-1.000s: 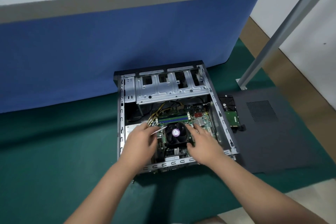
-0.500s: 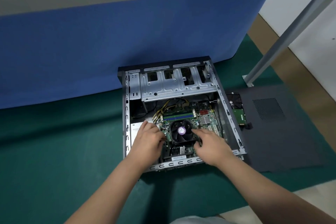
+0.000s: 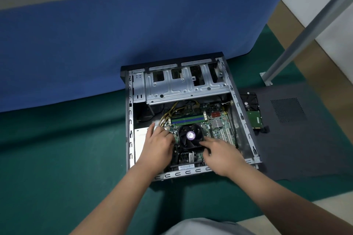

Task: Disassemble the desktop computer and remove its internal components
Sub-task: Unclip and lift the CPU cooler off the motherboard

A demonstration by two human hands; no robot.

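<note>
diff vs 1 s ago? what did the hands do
The left hand closed in from the left onto the black CPU cooler fan, its fingers now curled at the fan's left edge. The right hand slid down from the fan's upper right to its lower right corner. Nothing lifted out yet. The open grey metal computer case, green hard drive and dark side panel stayed put.
</note>
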